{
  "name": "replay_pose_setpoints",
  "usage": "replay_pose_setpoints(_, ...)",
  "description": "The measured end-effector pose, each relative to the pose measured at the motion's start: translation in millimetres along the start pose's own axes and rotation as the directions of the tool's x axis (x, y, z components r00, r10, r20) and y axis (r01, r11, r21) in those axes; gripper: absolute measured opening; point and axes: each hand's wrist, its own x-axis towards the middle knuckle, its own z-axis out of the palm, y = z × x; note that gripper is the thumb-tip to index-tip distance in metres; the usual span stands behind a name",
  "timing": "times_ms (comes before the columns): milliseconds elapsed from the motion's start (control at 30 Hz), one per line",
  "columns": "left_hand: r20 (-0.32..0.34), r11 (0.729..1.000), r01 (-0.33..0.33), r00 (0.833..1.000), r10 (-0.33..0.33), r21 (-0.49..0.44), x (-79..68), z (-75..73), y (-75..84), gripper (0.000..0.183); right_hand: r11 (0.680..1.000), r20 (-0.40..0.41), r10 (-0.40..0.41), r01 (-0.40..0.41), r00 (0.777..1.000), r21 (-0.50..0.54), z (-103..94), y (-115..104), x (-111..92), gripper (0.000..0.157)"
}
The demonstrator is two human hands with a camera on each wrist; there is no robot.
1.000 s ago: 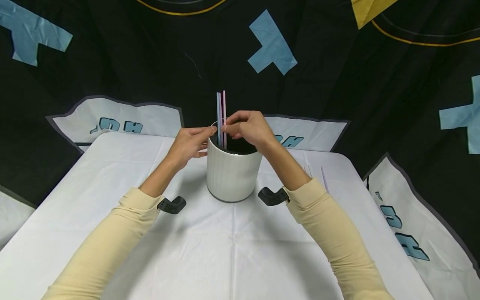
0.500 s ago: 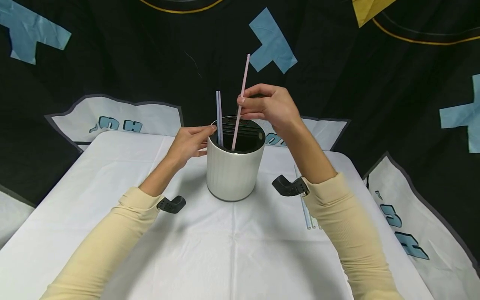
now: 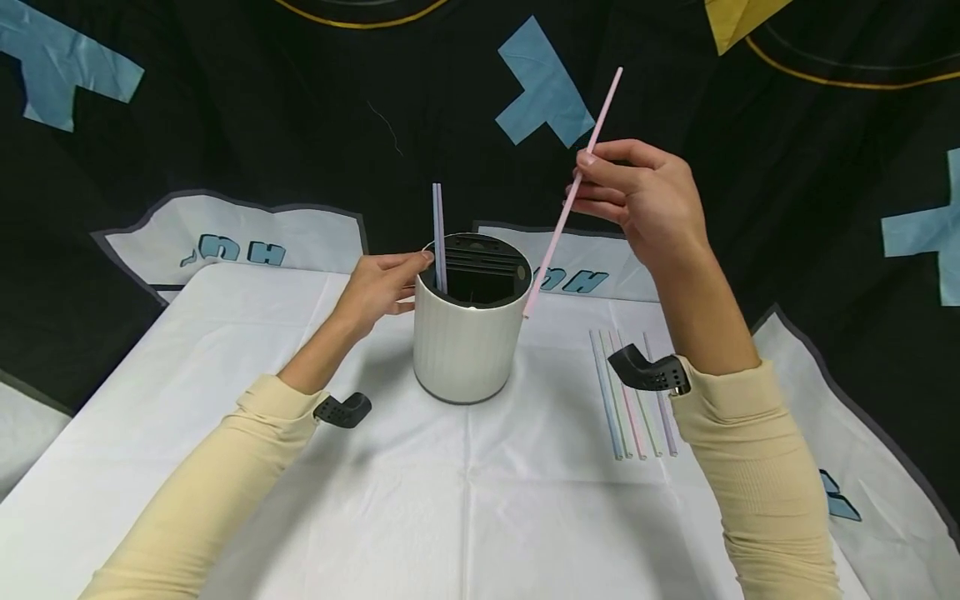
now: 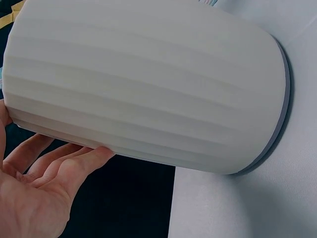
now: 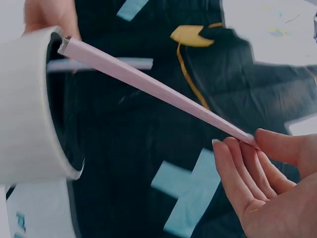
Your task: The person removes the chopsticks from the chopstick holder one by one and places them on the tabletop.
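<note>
A pink straw is pinched between the thumb and fingers of my right hand, held up and slanting. Its lower end is just right of the rim of a white ribbed container with a dark inside. In the right wrist view the straw points toward the container's mouth. My left hand holds the container's left rim, thumb on top and fingers along the outer wall. Beside that thumb, two pale lilac-blue straws stand upright in the container; their lower ends are hidden.
Several straws, blue, green, pink and purple, lie side by side on the white-covered table, right of the container. My right wrist camera partly covers them. A dark cloth with blue patches hangs behind.
My right hand has drawn the pink straw up out of the container and carried it right, past the rim. The two other straws and my left hand stay in place.
</note>
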Motion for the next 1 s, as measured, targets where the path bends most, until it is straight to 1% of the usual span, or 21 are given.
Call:
replay_pose_setpoints(100, -0.002, 1.000, 0.001, 1.000, -0.001, -0.004, -0.5, -0.6, 0.4, 0.050, 0.998, -0.036, 0.056, -0.057, 0.998, -0.021, -16.3, 9, 0, 0.028)
replay_pose_setpoints(200, -0.005, 1.000, 0.002, 1.000, -0.002, -0.005, -0.5, -1.0, -0.3, 0.050, 0.992, -0.063, 0.113, -0.116, 0.992, -0.053, -32.6, 24, 1, 0.029)
replay_pose_setpoints(233, -0.004, 1.000, 0.002, 1.000, -0.002, -0.005, -0.4, -0.9, -0.6, 0.050, 0.989, -0.068, 0.123, -0.128, 0.990, -0.078, -38.0, 30, 1, 0.027)
replay_pose_setpoints(333, 0.000, 1.000, 0.002, 1.000, -0.002, -0.002, 0.6, -0.3, -1.5, 0.050, 0.974, -0.078, 0.161, -0.171, 0.984, -0.149, -54.2, 49, 2, 0.025)
replay_pose_setpoints(433, 0.005, 1.000, -0.002, 1.000, 0.002, 0.001, 1.5, 0.2, -1.8, 0.049, 0.953, -0.071, 0.204, -0.215, 0.976, -0.213, -69.5, 69, 1, 0.024)
replay_pose_setpoints(500, 0.006, 1.000, -0.003, 1.000, 0.003, 0.002, 1.7, 0.5, -1.8, 0.049, 0.940, -0.070, 0.247, -0.256, 0.967, -0.227, -78.6, 81, 1, 0.025)
replay_pose_setpoints(633, 0.006, 1.000, 0.003, 1.000, -0.003, 0.005, 1.8, 0.8, -1.6, 0.049, 0.899, -0.102, 0.308, -0.324, 0.946, -0.293, -93.4, 106, 0, 0.030)
replay_pose_setpoints(833, -0.001, 1.000, 0.002, 1.000, -0.002, -0.004, 1.3, 0.5, -1.1, 0.050, 0.825, -0.135, 0.330, -0.355, 0.934, -0.440, -107.1, 141, -2, 0.037)
replay_pose_setpoints(1000, -0.001, 1.000, 0.002, 1.000, -0.002, 0.005, 0.3, -0.1, -1.1, 0.050, 0.786, -0.126, 0.396, -0.407, 0.910, -0.465, -114.8, 167, -5, 0.039)
